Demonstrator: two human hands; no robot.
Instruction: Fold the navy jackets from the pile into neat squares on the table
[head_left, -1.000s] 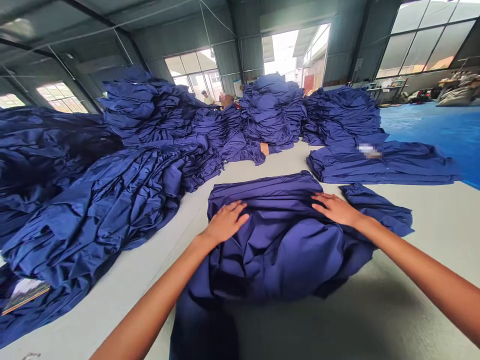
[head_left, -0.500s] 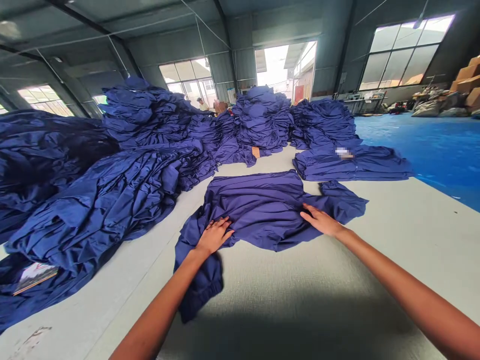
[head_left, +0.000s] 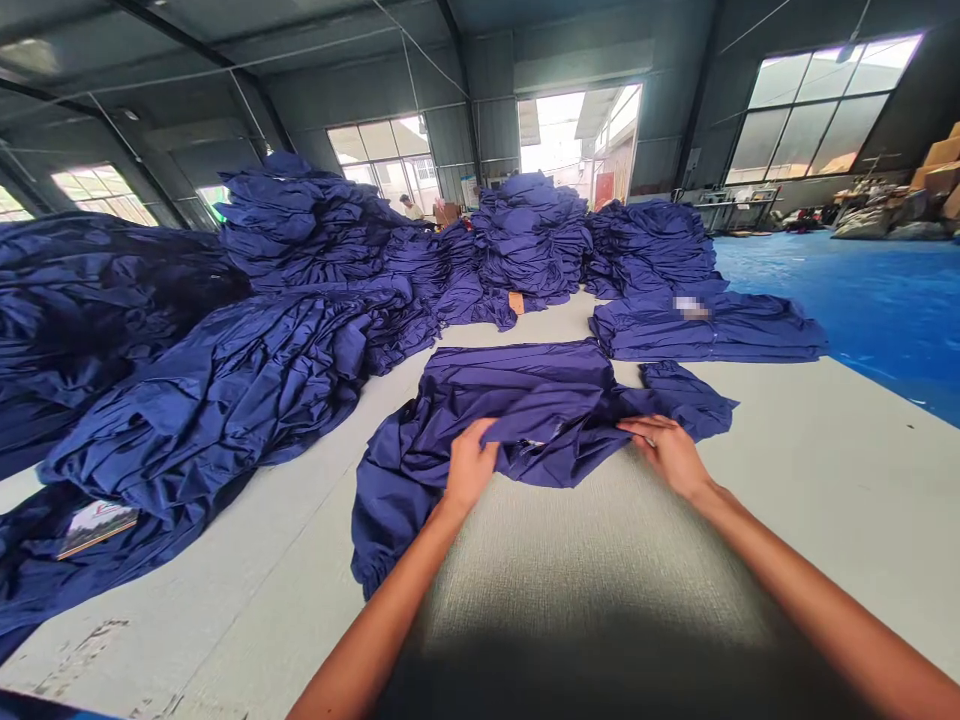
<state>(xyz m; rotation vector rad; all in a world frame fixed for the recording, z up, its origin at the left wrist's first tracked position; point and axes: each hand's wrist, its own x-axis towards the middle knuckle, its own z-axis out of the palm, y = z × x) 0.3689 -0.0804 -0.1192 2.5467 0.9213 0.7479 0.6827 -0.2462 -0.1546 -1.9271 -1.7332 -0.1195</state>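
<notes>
A dark blue long-sleeved garment (head_left: 517, 385), perhaps a jacket, lies crumpled across the pale table (head_left: 570, 570) in front of me. One elastic-cuffed sleeve (head_left: 390, 520) hangs toward me on the left, and the other sleeve (head_left: 686, 395) lies out to the right. My left hand (head_left: 472, 462) is closed on the garment's near edge, fingertips partly hidden by cloth. On the right, my right hand (head_left: 667, 450) pinches the same edge. Between the hands the cloth is lifted a little, and a small pale patch shows in its fold.
A flat stack of folded blue garments (head_left: 712, 330) lies behind on the right. Large heaps of blue garments (head_left: 292, 220) fill the back, with a long pile (head_left: 247, 380) along the left. A printed card (head_left: 97, 525) rests on that pile. Blue floor (head_left: 885, 290) lies beyond the table.
Both hands were resting flat on the garment; now they grip its near edge and raise it. My left hand has moved right and slightly upward. The left sleeve has shifted and bunched.
</notes>
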